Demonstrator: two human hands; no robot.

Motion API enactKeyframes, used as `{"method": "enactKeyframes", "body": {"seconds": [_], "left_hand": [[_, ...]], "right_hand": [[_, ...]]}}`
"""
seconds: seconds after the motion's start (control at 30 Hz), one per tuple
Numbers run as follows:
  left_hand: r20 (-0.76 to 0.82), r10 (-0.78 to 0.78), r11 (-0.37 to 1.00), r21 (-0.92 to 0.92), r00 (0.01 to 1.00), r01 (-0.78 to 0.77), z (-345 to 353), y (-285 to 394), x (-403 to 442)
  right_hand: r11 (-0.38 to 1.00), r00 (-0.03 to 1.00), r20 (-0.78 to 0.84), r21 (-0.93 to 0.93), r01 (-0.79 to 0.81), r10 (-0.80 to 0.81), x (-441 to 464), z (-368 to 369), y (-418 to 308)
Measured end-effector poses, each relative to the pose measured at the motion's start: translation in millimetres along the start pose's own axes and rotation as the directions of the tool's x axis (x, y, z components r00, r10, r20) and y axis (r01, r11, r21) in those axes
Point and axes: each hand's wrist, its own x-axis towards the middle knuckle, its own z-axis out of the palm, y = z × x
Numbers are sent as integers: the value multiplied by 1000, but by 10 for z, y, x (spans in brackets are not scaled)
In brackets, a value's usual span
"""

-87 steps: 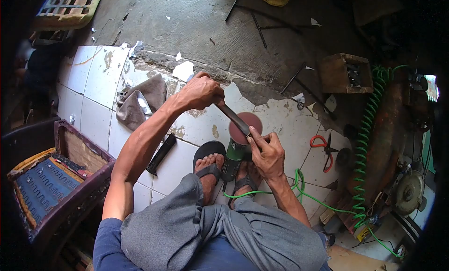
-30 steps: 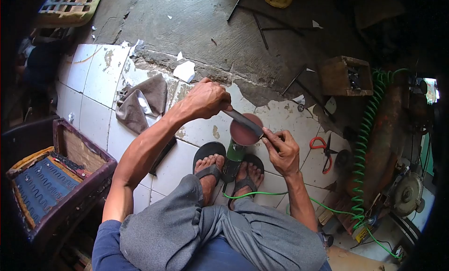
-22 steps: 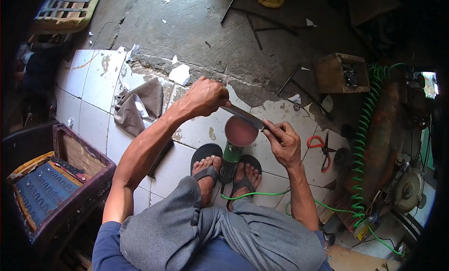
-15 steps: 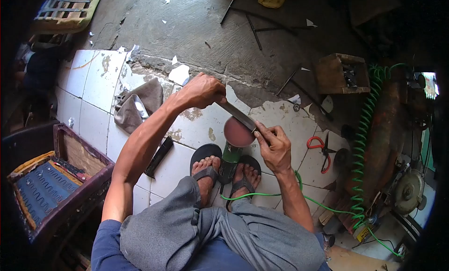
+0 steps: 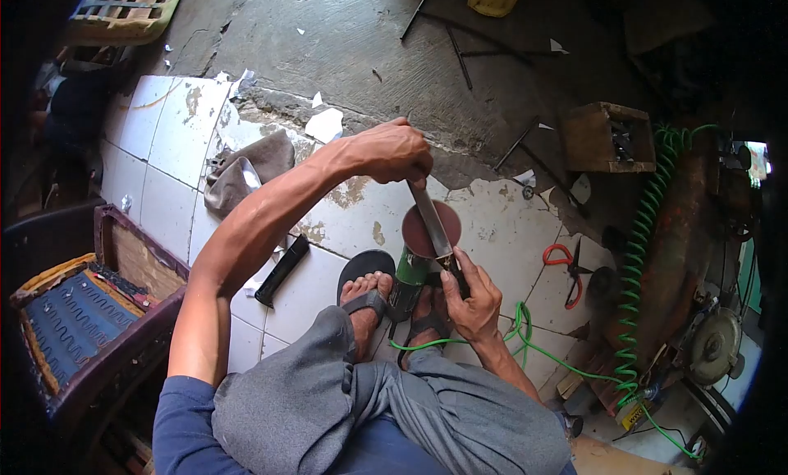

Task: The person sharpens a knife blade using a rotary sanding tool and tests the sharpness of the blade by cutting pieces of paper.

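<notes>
A flat blade (image 5: 428,216) lies across the reddish sanding disc (image 5: 417,239) of a green grinder (image 5: 411,270), which stands between my sandaled feet. My left hand (image 5: 391,153) is closed on the blade's far end. At the near end, my right hand (image 5: 473,297) is closed around the dark handle (image 5: 454,276), its thumb and a finger stretched up along it. Whether the blade touches the disc or hovers just over it cannot be told.
A black sheath-like piece (image 5: 281,271) and a brown cloth (image 5: 246,175) lie on the tiles at left, beyond a purple seat frame (image 5: 152,266). At right are red-handled scissors (image 5: 572,270), a wooden box (image 5: 606,139), a green cable (image 5: 566,360) and a coiled green hose (image 5: 636,270).
The blade has turned to a steeper angle over the disc. My left hand has moved right, and my right hand has come lower and closer in, with the dark handle now visible.
</notes>
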Motion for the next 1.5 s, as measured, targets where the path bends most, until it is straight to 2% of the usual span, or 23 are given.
{"method": "enactKeyframes", "body": {"seconds": [0.03, 0.2, 0.27, 0.37, 0.6, 0.67, 0.8, 0.87, 0.9, 0.97, 1.2, 1.27, 1.5], "left_hand": [[75, -25, 1000, -10, 997, 26, -94, 92, 67], [96, 7, 1000, -8, 995, -6, -130, 119, 358], [158, -13, 1000, 13, 987, 11, -127, 100, 421], [113, 41, 999, -15, 993, -39, -39, 2, 447], [72, 56, 998, 17, 996, -58, -50, -20, 456], [130, 8, 1000, 7, 992, -9, -96, 11, 449], [120, 10, 1000, 0, 993, -10, -94, -14, 441], [135, 16, 1000, 13, 991, -18, -80, -33, 442], [134, 16, 1000, 12, 991, -18, -79, -40, 437], [109, 19, 1000, -1, 994, -19, -75, -58, 427], [48, 50, 999, 15, 998, -51, -92, -101, 431], [89, -24, 999, -25, 996, 26, -89, -124, 453], [71, -39, 999, 21, 997, 38, -124, -144, 458]], "right_hand": [[1000, 1000, -31, 28, 3, -2, -25, 38, 2], [996, 997, -58, 67, -54, 58, -45, 70, -31], [998, 996, -73, 50, -38, 42, -32, 126, 0], [999, 997, -61, 27, -46, 48, -47, 166, 34], [1000, 996, -86, -10, -24, 23, -11, 256, 60], [996, 978, -190, -16, 89, -91, 20, 313, 80], [996, 977, -193, -26, 87, -90, 31, 318, 64], [999, 995, -103, -30, -17, 14, 15, 303, 46], [999, 995, -102, -30, -17, 14, 24, 320, 50], [995, 974, -206, -39, 87, -93, 64, 370, 63], [991, 977, -198, -115, 63, -85, 117, 379, 57], [991, 974, -209, -117, 66, -89, 145, 391, 60], [989, 978, -196, -141, 43, -71, 215, 381, 31]]}}
